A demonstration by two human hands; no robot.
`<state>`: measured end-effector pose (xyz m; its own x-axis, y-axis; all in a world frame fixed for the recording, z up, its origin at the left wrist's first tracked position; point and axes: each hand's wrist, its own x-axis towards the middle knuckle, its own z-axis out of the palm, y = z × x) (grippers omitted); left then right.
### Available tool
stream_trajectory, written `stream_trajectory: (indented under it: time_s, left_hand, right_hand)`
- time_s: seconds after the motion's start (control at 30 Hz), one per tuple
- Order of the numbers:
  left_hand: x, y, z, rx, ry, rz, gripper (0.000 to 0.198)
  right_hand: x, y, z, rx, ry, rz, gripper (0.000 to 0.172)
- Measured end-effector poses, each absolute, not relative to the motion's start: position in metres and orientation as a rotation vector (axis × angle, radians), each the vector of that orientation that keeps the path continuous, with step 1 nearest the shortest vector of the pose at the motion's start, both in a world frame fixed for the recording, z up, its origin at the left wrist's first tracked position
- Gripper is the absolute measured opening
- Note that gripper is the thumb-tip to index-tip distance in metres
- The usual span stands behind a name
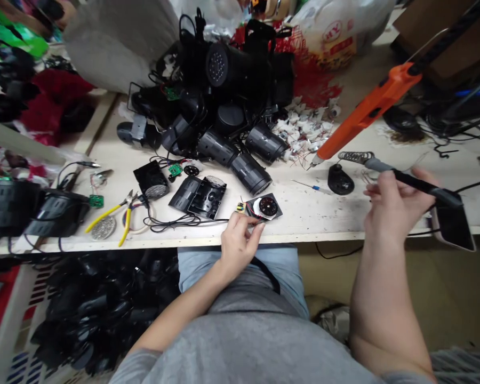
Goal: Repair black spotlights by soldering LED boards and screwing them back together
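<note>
My right hand [398,200] is closed around a soldering iron [412,181], whose front end is at the coil-spring holder [356,156]. At the table's front edge my left hand [242,237] pinches thin red and black wires [255,209]. Beside its fingers are a small yellow circuit board [240,206] and a round black disc with a white rim [268,206], lying on a dark flat part. A black cable [192,221] runs in from the left to my left hand. Left of that lies an opened black housing [208,197].
An orange electric screwdriver [368,112] hangs over the table at right. Black lamp-like housings [236,106] are piled at the back. Yellow-handled cutters [124,210] lie left, a blue-marked thin tool [312,186] in the middle. A phone [456,226] overhangs the front edge.
</note>
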<state>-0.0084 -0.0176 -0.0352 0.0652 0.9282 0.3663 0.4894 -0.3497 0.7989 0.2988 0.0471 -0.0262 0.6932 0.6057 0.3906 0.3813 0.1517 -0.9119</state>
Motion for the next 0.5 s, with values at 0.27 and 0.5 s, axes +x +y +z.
stream_trajectory:
  time_s: [0.27, 0.5]
  left_hand:
    - [-0.007, -0.015, -0.032, 1.776, 1.405, 1.252, 0.022]
    - [-0.006, -0.015, -0.039, 1.746, 1.387, 1.256, 0.022]
  right_hand:
    - [0.284, 0.040, 0.016, -1.493, -0.895, 0.068, 0.032]
    - [0.214, -0.057, 0.008, -1.312, -0.987, 0.383, 0.019]
